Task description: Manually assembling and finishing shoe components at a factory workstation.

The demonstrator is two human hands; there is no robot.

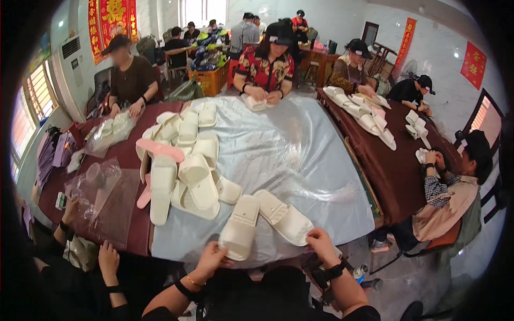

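Two cream slide slippers lie at the near edge of the table on a pale blue cover (300, 160). My left hand (211, 259) grips the heel end of the left slipper (239, 226). My right hand (319, 243) holds the near end of the right slipper (284, 216). The two slippers angle apart, their far ends close together. A heap of more cream slippers (187, 160), with a pink one (159, 150) on top, lies to the left of them.
A person's hands (107, 262) work at clear plastic bags (99, 184) on the dark red table to my left. Several other people sit around the tables handling slippers. A second row of slippers (364, 115) lies on the right table.
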